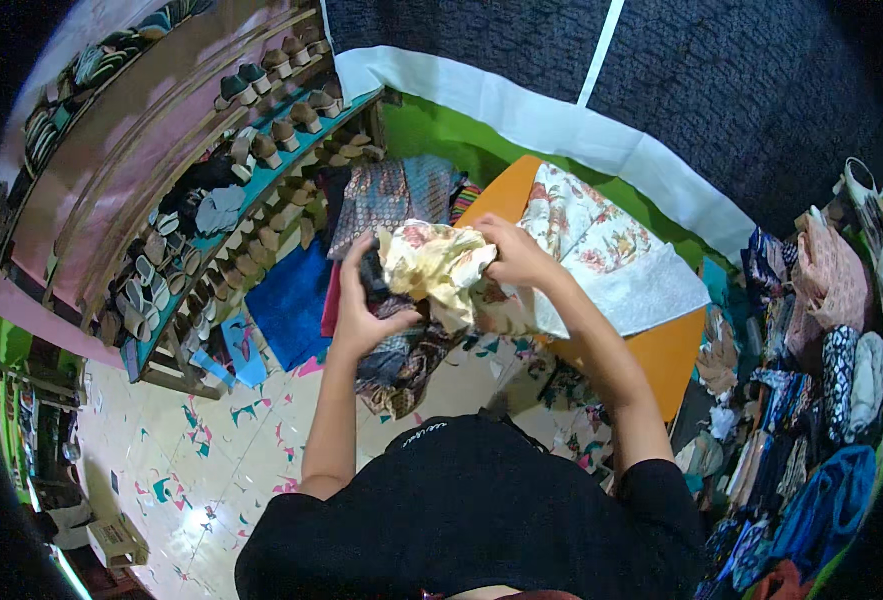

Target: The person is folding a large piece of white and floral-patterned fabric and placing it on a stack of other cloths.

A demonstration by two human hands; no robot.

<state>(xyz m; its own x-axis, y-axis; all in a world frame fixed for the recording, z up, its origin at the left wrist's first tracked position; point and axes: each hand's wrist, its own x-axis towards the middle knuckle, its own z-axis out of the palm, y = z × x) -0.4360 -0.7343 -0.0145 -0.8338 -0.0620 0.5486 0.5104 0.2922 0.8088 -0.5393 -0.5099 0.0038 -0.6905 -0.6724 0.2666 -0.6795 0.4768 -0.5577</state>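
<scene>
A crumpled cream and yellow floral cloth [439, 270] is held up in front of me between both hands. My right hand [511, 250] grips its right side with the fingers closed on the fabric. Curled about the left side is my left hand [363, 315], its thumb low and fingers behind the bundle; a bit of dark fabric [371, 275] shows within that grasp. Beyond my right hand, a white floral cloth [586, 225] lies spread over an orange table [651, 365]. Below the held bundle sits a heap of dark patterned fabric [406, 355].
Shoe racks [246, 195] filled with shoes and shoe forms line the left wall. Blue fabric [291, 305] and a patterned grey cloth [391, 200] lie ahead. Stacked fabrics [781, 400] crowd the right side. Colored scraps litter the tiled floor [251, 440], and a cardboard box [116, 540] stands lower left.
</scene>
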